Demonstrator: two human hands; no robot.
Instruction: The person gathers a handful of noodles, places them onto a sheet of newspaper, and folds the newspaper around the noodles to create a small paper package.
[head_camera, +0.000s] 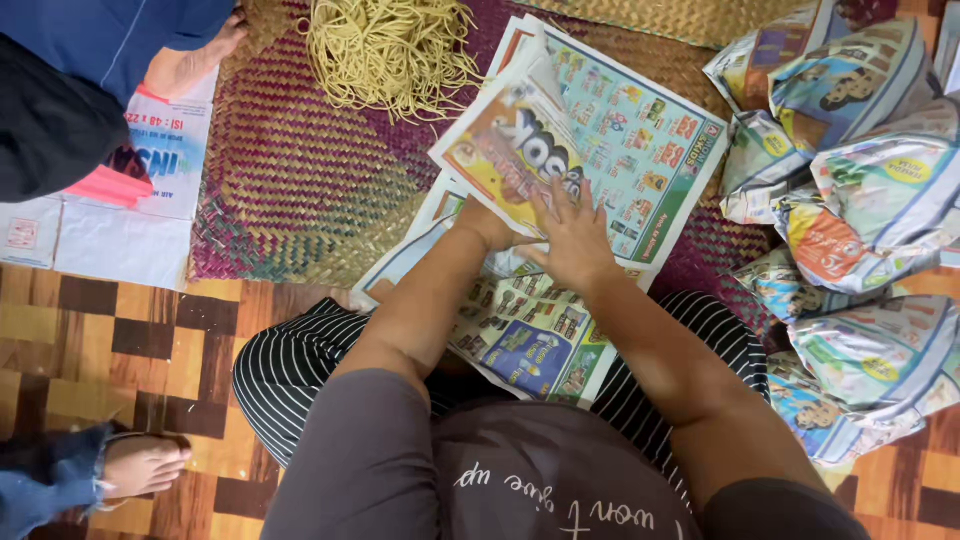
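Stack of printed flyer sheets (590, 130) at frame centre, directly ahead of both hands, long axis running lower left to upper right. Right hand (572, 240) flat on the sheets, fingers spread, gripping nothing. Left hand (485, 225) just beside it, mostly hidden under a lifted sheet; grip impossible to tell. Heap of pale yellow rubber bands (390, 50) top centre. Paper-wrapped bundles (860, 200) piled along right edge. White sack with blue and red print (110, 200) upper left. Woven mat (300, 190) beneath.
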